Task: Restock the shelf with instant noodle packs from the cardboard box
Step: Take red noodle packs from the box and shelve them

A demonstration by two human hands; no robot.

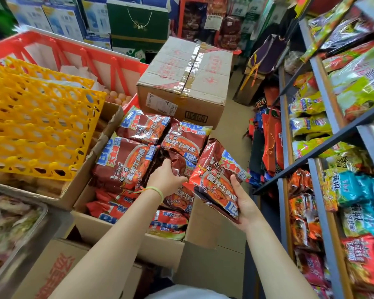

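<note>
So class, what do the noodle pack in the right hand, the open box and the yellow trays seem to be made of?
Noodle pack: glossy plastic film, going by glare and crinkles. Open box: matt brown cardboard, with raw torn flap edges. Yellow trays: probably moulded plastic, a smooth, uniform lattice.

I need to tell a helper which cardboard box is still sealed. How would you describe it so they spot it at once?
Start at the open cardboard box full of red noodle packs. Directly behind it, beside the red crate, stands the sealed box. Unlike the open one, its flaps are taped shut, with faded red print on top.
</note>
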